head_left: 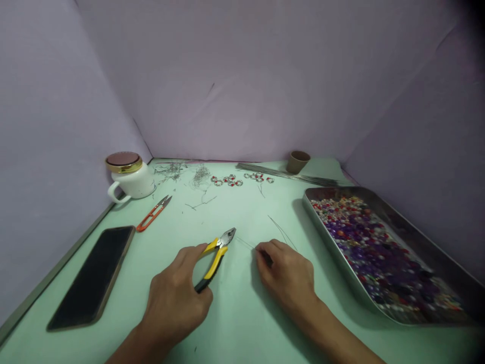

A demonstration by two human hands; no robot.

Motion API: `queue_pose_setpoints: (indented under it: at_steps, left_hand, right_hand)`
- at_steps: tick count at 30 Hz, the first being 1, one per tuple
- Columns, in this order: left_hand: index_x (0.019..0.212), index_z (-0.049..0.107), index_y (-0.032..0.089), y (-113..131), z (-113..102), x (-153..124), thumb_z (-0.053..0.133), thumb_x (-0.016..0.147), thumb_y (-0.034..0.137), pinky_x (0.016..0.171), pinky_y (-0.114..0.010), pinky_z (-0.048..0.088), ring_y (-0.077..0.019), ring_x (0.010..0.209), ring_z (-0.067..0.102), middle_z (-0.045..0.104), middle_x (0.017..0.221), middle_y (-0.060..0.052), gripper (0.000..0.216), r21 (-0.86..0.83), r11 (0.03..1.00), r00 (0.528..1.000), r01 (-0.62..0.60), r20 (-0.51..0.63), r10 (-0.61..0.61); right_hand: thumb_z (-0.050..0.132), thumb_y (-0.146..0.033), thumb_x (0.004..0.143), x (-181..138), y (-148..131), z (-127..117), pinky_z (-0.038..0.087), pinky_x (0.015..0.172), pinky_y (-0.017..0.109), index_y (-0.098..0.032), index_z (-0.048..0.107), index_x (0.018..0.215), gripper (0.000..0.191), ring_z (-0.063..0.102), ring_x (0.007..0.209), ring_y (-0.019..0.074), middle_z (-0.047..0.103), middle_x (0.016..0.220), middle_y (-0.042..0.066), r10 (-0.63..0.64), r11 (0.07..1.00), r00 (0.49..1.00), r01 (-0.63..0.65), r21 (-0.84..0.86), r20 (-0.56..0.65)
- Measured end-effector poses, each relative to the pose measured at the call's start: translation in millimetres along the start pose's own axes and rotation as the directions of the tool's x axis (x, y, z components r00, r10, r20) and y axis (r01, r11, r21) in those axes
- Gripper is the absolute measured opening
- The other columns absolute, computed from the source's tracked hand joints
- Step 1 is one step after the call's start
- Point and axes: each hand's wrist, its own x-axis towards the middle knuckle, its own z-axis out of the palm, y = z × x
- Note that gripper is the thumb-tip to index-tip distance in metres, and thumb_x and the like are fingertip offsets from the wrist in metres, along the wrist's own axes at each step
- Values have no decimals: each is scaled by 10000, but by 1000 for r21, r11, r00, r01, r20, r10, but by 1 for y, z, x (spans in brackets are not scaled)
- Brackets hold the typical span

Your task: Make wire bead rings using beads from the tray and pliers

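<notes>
L hand (176,296): pliers (216,261); R hand (288,275): wire (247,243); tray (343,259) R; phone (93,278), snips (153,215) L

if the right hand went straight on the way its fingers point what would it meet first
Most likely the yellow-handled pliers in the left hand: the thin wire pinched in the right hand runs toward their tip. Depth is unclear, so it could pass over.

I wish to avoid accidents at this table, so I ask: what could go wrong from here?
The thin wire in the right hand might prick a finger, as its free end points toward the pliers in the left hand. The open tray of small beads stands near the right forearm; a knock could spill some.
</notes>
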Motion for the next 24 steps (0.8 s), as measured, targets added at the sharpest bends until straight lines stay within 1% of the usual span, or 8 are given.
queue_pose_setpoints:
  at_steps: [7, 12, 19, 24]
  left_hand:
    - [1120, 467, 283, -1, -1, 0, 444, 564, 124, 668, -282, 443, -171, 785, 583, 562, 1112, 21, 579, -10, 1000, 1000, -10, 12, 10]
    - [1118, 468, 295, 0, -1, 0, 445, 566, 121, 646, -278, 442, -175, 788, 589, 567, 1106, 25, 579, -10, 1000, 1000, -12, 13, 12]
    - [1117, 472, 287, 0, 0, -1, 440, 562, 115, 665, -289, 450, -187, 834, 584, 565, 1108, 22, 582, -10, 1000, 1000, -17, 8, 17]
    - [1125, 469, 285, 0, -2, -1, 444, 568, 114, 707, -308, 450, -192, 866, 579, 555, 1133, 23, 583, -19, 1000, 999, -14, 36, 15]
  right_hand:
    - [479, -230, 739, 1, 0, -5, 234, 485, 229, -253, 634, 704, 160, 528, 569, 107, 623, 656, -41, 69, 993, 994, -76, 86, 87]
    - [471, -213, 742, 1, -1, -8, 228, 479, 233, -240, 632, 700, 168, 522, 558, 106, 616, 653, -31, 48, 994, 995, -55, 93, 82]
    - [460, -251, 763, 1, -1, -4, 228, 483, 230, -249, 619, 716, 165, 508, 559, 108, 608, 680, -35, 115, 989, 989, -123, 87, 98]
    - [467, -239, 764, 0, -1, -2, 239, 496, 227, -252, 618, 726, 157, 503, 586, 109, 588, 727, -31, 138, 984, 987, -147, 101, 84]
